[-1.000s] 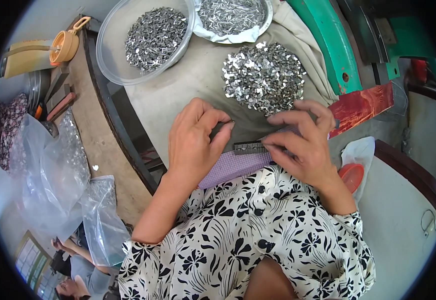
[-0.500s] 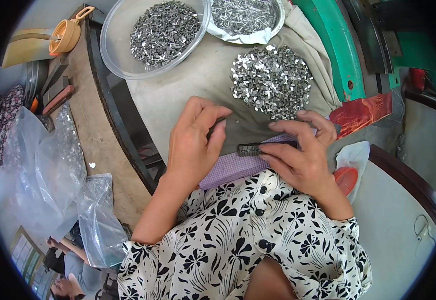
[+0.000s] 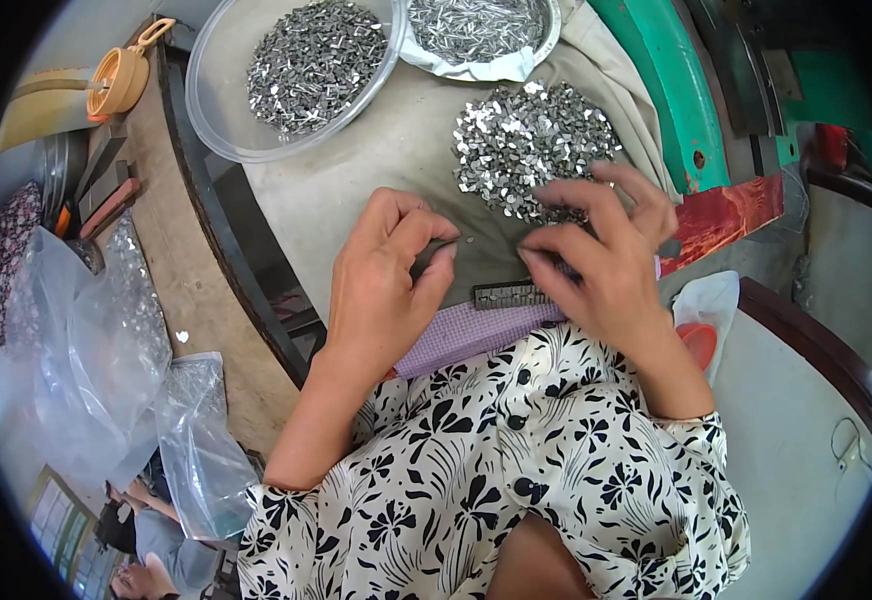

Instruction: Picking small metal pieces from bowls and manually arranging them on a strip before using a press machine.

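— Firstly, report on the left hand (image 3: 381, 282).

— Noted above the worktop covered in grey-beige cloth (image 3: 331, 195), thumb and forefinger bent inward, tips near each other. Cannot tell of anything grasped between these fingers.

— And the right hand (image 3: 604, 268)?

— Observed by the right end of a dark, narrow, rectangular bar with a row of slots (image 3: 504, 295). Thumb and forefinger curled close together, remaining fingers raised and spread toward a rounded pile of small, flat, silver-grey metal chips (image 3: 521, 145). Cannot tell of any piece gripped there, nor of contact with the bar.

— State the bar's position.

— Lying along the far edge of a pale purple, finely checked cloth pad (image 3: 456, 335), just in front of the black-and-white patterned shirt (image 3: 476, 450).

— Describe other loose stock.

— Found one small silvery piece (image 3: 470, 239) between the two hands, on the cloth.

— Any containers?

— Recorded at the far side a round, clear plastic bowl (image 3: 218, 90) with grey metal pieces inside; next to it, a round metal pan lined in white (image 3: 511, 69), full of thin silvery pins (image 3: 476, 28).
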